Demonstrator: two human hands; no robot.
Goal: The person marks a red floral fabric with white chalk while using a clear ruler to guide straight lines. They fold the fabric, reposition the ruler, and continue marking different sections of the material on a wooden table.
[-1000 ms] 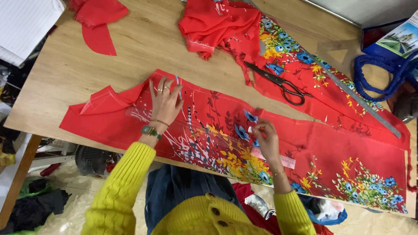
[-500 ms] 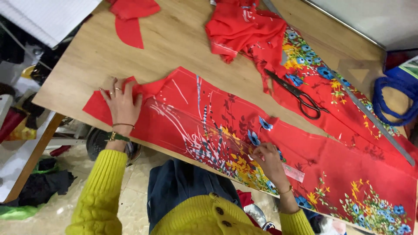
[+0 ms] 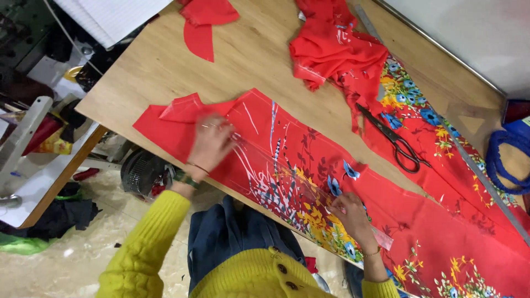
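- The left hand (image 3: pixel 211 142) lies flat on the red flowered cloth (image 3: pixel 309 182), fingers spread and blurred, pressing down near the cloth's folded left end; it grips nothing.
- The right hand (image 3: pixel 351 212) sits further along the same cloth, at the near table edge, fingers curled in; whether they pinch anything is too small to tell.
- A clear ruler (image 3: pixel 309 190) lies on the cloth between the two hands, its far end poking out past the right hand.
- The cloth runs slantwise across the wooden table (image 3: pixel 165 60), from the left edge to the lower right corner.
- Black scissors (image 3: pixel 393 138) rest shut on a second flowered piece beyond, well apart from both hands.
- A crumpled red bundle (image 3: pixel 331 47) sits at the top, red scraps (image 3: pixel 205 22) at the far left corner.
- Yellow sleeves (image 3: pixel 144 248) cover both arms.
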